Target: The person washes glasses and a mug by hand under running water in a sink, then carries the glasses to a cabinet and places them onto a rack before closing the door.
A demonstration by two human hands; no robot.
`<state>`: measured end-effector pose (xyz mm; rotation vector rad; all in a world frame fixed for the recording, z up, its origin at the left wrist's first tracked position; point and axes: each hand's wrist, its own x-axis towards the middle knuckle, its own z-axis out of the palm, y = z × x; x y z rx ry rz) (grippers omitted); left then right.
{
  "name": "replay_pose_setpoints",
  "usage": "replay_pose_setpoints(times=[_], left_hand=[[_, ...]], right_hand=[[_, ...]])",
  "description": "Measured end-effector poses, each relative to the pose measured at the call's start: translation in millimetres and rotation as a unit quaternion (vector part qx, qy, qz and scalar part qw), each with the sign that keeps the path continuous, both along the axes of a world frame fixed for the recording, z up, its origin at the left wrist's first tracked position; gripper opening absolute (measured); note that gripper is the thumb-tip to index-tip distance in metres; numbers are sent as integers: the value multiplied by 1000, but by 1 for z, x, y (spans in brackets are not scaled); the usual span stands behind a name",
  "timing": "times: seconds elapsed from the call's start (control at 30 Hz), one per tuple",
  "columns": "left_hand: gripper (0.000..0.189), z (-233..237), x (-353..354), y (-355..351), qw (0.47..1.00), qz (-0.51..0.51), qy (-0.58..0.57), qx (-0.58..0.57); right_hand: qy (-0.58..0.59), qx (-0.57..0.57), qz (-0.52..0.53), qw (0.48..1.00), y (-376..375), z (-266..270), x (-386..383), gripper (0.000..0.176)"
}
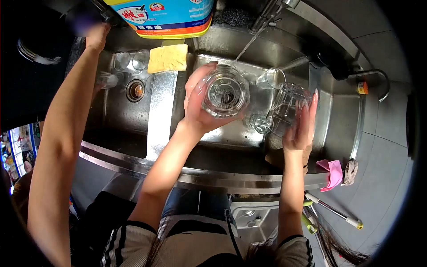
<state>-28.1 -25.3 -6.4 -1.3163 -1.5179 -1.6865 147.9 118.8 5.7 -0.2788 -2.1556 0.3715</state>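
Note:
My left hand (195, 107) is wrapped round a clear faceted drinking glass (225, 92), its thick base turned up toward me, over the middle basin. Farther right, my right hand (300, 129) grips another clear glass (287, 107), tilted, with its fingers along the side. Two more glasses are close by: one glass (270, 78) behind the right-hand glass and a second glass (261, 123) lower down between my hands. A thin stream of water (249, 46) falls from the tap (267, 18) behind the left-hand glass.
Another person's arm (66, 124) reaches in at the left. Several glasses (122, 61) stand in the left basin by the drain (135, 90). A yellow sponge (168, 58) lies on the divider, below a detergent jug (164, 18). A pink cloth (331, 174) hangs over the right edge.

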Motion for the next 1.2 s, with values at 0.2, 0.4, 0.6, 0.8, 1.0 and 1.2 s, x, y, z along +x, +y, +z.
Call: replay_pose_setpoints(times=[0.2,0.4,0.6,0.8,1.0,1.2], left_hand=[[95,0,27,3,908,-90,-406,-50],[71,-8,28,-13,516,-254,-817,39],[46,-18,49,-8,403,-275,-867,100],[40,-11,59,-8,295,-266,-912,105],[46,-7,64,-11,276,-312,-902,112],[54,-10,61,-16,229,-302,-906,190]], right_hand=[[141,-360,34,922,-24,-3,-12,23],[-30,-575,54,816,-42,-4,1,10],[-101,-549,11,830,-59,-8,-14,9],[-126,-375,-28,918,-64,-13,-27,13],[-129,-321,-29,938,-68,-11,-42,29],[-30,-478,212,852,-28,4,-47,52]])
